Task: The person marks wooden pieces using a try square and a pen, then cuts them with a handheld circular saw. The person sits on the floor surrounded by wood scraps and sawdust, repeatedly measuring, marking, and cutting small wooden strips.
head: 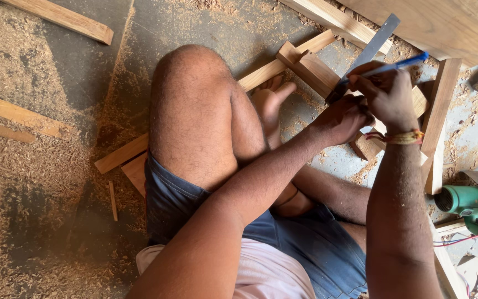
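Right hand (pixel 388 94) closed around a blue pen (pixel 394 66), tip down by the edge of a metal square (pixel 373 47). Left hand (pixel 343 119) just beside and below it, fingers curled down, pressing on the square's dark stock over the wood piece (pixel 312 69); how much it grips I cannot tell, knuckles hide it. Square blade runs up and away from the grip toward a wide board (pixel 443 25). A long slat (pixel 435 122) stands right of the hands; a green power tool (pixel 468 202) lies nearer the body on the right. Bare foot (pixel 271 102) left of the grip rests on the wood. Sawdust floor (pixel 40 166) all round. Risk, as I judge it: the square slipping on dust under light pressure would skew the line; the wood piece could shift if the foot lets up.
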